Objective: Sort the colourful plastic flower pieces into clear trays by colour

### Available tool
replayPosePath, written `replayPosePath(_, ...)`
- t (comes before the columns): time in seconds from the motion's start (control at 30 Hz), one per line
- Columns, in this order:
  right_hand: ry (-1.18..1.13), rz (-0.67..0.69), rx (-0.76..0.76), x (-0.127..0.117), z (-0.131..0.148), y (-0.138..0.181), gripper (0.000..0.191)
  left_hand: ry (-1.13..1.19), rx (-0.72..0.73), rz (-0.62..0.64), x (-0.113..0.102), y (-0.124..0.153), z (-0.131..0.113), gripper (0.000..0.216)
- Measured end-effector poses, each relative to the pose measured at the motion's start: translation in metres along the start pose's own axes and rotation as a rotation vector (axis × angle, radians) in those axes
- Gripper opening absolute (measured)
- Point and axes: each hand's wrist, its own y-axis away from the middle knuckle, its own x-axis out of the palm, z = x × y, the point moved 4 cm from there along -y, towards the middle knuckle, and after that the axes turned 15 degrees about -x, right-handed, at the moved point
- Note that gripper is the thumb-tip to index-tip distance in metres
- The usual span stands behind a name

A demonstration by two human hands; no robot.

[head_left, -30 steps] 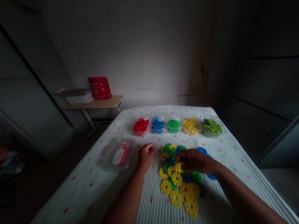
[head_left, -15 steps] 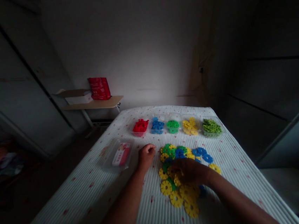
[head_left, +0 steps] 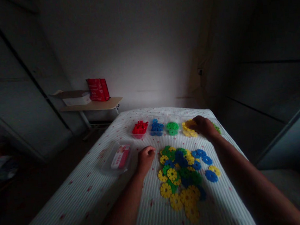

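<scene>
A loose pile of yellow, green and blue flower-shaped plastic discs (head_left: 183, 173) lies on the white ribbed bed cover (head_left: 94, 199). My left hand (head_left: 145, 158) rests curled in a loose fist on the cover at the pile's left edge; nothing shows in it. My right hand (head_left: 203, 126) is stretched far forward over the tray of yellow discs (head_left: 188, 129), fingers bent down onto it; whether they still hold a disc is hidden. The row of small clear trays also holds red pieces (head_left: 140, 128), blue pieces (head_left: 156, 127), green pieces (head_left: 172, 127) and light-green pieces (head_left: 216, 128).
A clear box with a pink and red card (head_left: 120, 156) lies left of my left hand. Beyond the bed stands a small wooden table (head_left: 93, 105) with a red bag (head_left: 97, 89) and a white box. The room is dark; the bed's right edge drops off.
My right hand left the pile and reached forward to the yellow tray. The pile shows fully again. My left hand stayed put.
</scene>
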Motion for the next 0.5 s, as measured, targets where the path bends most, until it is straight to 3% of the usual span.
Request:
replayPosePath(0.1, 0.168, -0.193, 0.051, -0.009, -0.02, -0.013, 0.041, 0.014, 0.0, 0.002, 0.0, -0.001, 0.003, 0.018)
replayPosePath(0.17, 0.298, -0.22, -0.009, -0.011, -0.027, -0.008, 0.034, 0.023, 0.01, 0.005, 0.0, -0.002, 0.004, 0.018)
replayPosePath(0.27, 0.355, -0.169, -0.069, -0.01, -0.039, 0.018, 0.017, 0.012, 0.034, 0.007, 0.001, -0.002, 0.005, 0.017)
replayPosePath(0.4, 0.394, -0.062, -0.105, -0.011, -0.061, 0.066, 0.02, -0.017, 0.043, -0.001, 0.001, -0.001, 0.003, 0.017)
replayPosePath(0.5, 0.406, 0.019, -0.038, -0.014, -0.083, 0.094, 0.02, -0.027, 0.042, -0.011, 0.0, 0.0, 0.001, 0.016)
